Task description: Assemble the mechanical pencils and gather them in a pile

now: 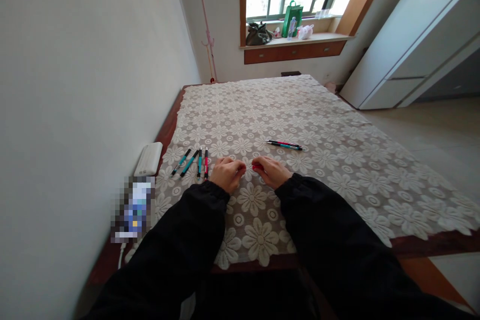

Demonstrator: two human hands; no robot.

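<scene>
My left hand (226, 173) and my right hand (271, 170) meet just above the lace tablecloth (337, 160), both in black sleeves. Between them they pinch a red pen (256, 166); the right fingers close on its red barrel, and the left fingers grip a thin pale part at its other end. Several pens (192, 162), teal and red with black ends, lie in a row to the left of my left hand. Two more pens (284, 144) lie side by side beyond my right hand.
A white power bank (149, 158) lies at the table's left edge by the wall (75, 85). Beyond the table's far end, a window ledge holds a green bag (292, 18) and a dark bag (258, 34). A white cabinet (408, 45) stands at the right.
</scene>
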